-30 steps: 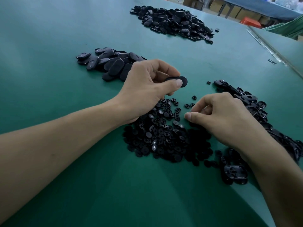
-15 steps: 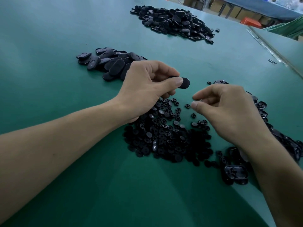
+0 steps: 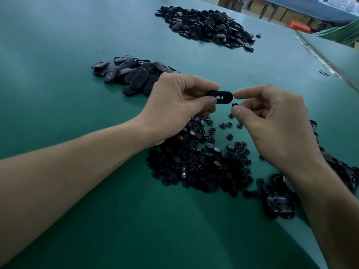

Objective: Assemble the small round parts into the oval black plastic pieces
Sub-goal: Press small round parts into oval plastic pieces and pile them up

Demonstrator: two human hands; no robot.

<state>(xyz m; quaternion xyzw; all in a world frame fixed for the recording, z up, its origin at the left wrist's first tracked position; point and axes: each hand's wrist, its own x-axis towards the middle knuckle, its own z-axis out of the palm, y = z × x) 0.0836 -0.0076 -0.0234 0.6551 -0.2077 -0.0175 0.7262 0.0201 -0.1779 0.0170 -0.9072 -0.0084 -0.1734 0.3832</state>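
Your left hand [image 3: 174, 105] pinches the oval black piece [image 3: 222, 97] by its left end between thumb and curled fingers, while your right hand [image 3: 275, 129] nips a small round part [image 3: 234, 105] at its fingertips, just beneath the oval's free end.

Green worktop [image 3: 77, 45], matt all over, smooth like a rubbery mat, just a soft glow where light falls. The oval piece [image 3: 223, 97] held up: black plastic, smooth, dull satin sheen. The small round part [image 3: 235, 104] held next to it: black, too tiny to judge its finish. The heap of oval pieces [image 3: 132, 74] behind, same smooth plastic, pale highlights on the rounded backs. The small round parts [image 3: 200, 162], black plastic, mostly matt, some flat faces flashing glossy. On the right, the hollow pieces [image 3: 279, 206] look shinier at the rims.
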